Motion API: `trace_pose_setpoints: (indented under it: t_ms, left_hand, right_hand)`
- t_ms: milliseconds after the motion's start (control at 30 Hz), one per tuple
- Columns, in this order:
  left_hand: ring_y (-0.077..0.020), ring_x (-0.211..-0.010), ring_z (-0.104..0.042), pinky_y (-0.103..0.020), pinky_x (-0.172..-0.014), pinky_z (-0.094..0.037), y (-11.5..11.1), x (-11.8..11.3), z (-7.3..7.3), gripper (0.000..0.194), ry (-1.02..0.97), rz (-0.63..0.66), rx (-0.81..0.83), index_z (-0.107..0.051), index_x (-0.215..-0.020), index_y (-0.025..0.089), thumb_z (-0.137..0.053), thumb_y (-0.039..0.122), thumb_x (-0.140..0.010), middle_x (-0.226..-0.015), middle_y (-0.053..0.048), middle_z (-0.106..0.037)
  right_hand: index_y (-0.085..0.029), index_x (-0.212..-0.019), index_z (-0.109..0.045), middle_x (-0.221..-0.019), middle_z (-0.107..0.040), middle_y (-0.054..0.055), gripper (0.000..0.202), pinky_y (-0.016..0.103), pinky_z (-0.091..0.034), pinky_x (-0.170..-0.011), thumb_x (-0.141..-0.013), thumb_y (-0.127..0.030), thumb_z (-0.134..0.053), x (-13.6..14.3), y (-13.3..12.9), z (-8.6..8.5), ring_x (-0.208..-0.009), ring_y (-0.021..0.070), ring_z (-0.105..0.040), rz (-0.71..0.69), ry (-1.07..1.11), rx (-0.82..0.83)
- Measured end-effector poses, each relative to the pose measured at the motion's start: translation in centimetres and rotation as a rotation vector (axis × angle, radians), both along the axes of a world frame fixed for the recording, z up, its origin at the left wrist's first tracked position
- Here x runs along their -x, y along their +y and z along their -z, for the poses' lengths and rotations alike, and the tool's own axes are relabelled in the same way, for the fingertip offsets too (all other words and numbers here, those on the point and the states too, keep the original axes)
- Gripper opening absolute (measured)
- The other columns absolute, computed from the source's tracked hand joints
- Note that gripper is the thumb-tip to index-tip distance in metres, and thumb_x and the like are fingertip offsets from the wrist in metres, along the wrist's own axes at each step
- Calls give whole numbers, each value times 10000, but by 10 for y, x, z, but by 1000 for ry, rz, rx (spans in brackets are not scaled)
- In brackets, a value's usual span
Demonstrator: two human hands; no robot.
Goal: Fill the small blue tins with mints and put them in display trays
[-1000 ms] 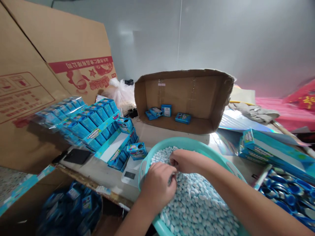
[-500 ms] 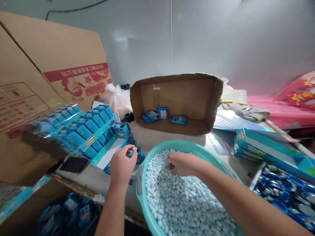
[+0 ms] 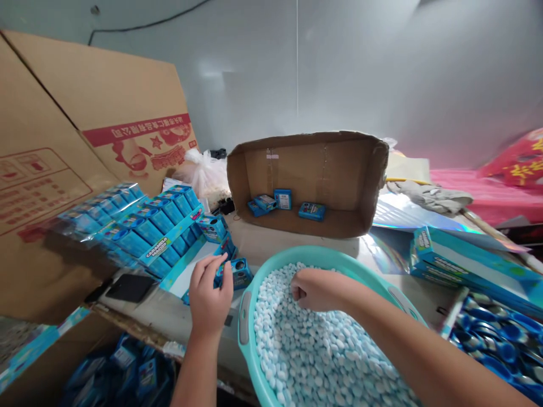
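Observation:
My left hand (image 3: 211, 291) is raised with thumb and fingers apart and nothing visible between them. Just behind its fingertips a small blue candy box (image 3: 241, 273) stands on the table. My right hand (image 3: 314, 289) dips into the pale blue and white candies (image 3: 305, 333); its fingers are curled, and what they hold is hidden. These candies fill a turquoise basin (image 3: 250, 362) with grey handles. Left of my left hand, a blue display tray (image 3: 180, 276) carries several small boxes (image 3: 155, 217) standing in rows.
An open cardboard box (image 3: 297, 169) lies on its side behind the basin, with several blue boxes inside. Flat blue cartons (image 3: 470, 263) and a tray of blue-rimmed pieces (image 3: 492, 330) are on the right. A black phone-like slab (image 3: 129, 287) lies near the left table edge.
The white candy pinched in my left fingers is no longer visible, and those fingers have spread. My right hand stays curled in the candies. The whole view has shifted slightly.

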State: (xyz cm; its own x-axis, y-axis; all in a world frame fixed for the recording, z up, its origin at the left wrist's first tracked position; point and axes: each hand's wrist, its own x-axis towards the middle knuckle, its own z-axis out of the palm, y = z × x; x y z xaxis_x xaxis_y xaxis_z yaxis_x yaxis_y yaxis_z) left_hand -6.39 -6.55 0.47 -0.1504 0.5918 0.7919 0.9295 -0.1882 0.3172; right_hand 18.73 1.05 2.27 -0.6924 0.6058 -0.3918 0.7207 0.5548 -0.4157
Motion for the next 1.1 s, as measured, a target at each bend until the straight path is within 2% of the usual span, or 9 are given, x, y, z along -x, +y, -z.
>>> trace_pose_setpoints:
  t_ms: [67,133,200,300,367,433,700,867,1100]
  left_hand:
    - [-202,-961,-649,-349,-914,-526,-13,-7,-4,158,2,33,-118,-698,-1039,177,-632,144,-899,-1004,-77,-663]
    - [-186,-929,-643,-322,-869,-525,-29,-21,-6,147,-31,106,-78,-681,-1010,192,-606,118,-906,-967,-58,-660]
    - [-176,-937,-631,-306,-845,-516,-43,-43,-4,166,-54,254,139,-670,-1026,214,-568,126,-928,-972,-47,-655]
    - [-211,-987,-615,-353,-872,-498,-55,-75,1,120,15,469,639,-687,-1013,250,-644,228,-903,-1027,-38,-663]
    - [-250,-1007,-608,-404,-887,-479,-56,-88,5,180,60,491,874,-704,-1001,273,-742,346,-840,-1041,-29,-672]
    - [-266,-1025,-603,-421,-895,-459,-52,-92,7,255,65,488,968,-715,-1008,294,-781,425,-799,-1047,-19,-679]
    - [-198,-1002,-631,-331,-902,-431,-46,-83,11,149,-7,507,958,-745,-939,295,-775,254,-799,-985,21,-712]
    - [-203,-1031,-662,-301,-928,-443,-43,-82,10,208,8,523,997,-772,-978,274,-800,240,-775,-1018,1,-754]
    - [-163,-873,-690,-272,-861,-481,-33,-75,43,170,222,655,942,-780,-907,297,-774,184,-781,-899,50,-785]
  right_hand:
    - [-218,-855,-765,-821,-726,17,235,256,-298,-524,-693,-159,-605,0,0,1,-669,160,-576,10,-3,0]
    - [-226,-875,-766,-833,-727,14,229,257,-301,-525,-688,-204,-635,0,0,3,-679,166,-582,17,-9,2]
    - [-229,-902,-767,-848,-724,18,242,259,-306,-532,-679,-256,-676,0,1,5,-690,172,-583,17,-12,3]
    - [-223,-947,-769,-860,-715,28,292,265,-318,-558,-668,-291,-716,0,3,8,-708,177,-578,-16,-1,-1]
    - [-222,-958,-774,-871,-713,26,304,264,-332,-578,-662,-275,-724,1,4,8,-723,174,-579,-40,8,13]
    - [-225,-936,-784,-866,-714,21,288,264,-335,-578,-657,-265,-727,1,4,6,-716,170,-577,-47,-1,28]
    - [-233,-857,-796,-777,-696,6,246,259,-312,-536,-642,-276,-682,3,-1,7,-636,150,-544,-75,-17,41]
    - [-285,-922,-763,-851,-717,5,313,285,-324,-578,-616,-322,-708,5,-1,8,-747,208,-610,33,-6,5]
    - [-217,-979,-709,-1019,-700,91,239,338,-403,-726,-790,-321,-607,0,16,21,-919,275,-653,170,213,-191]
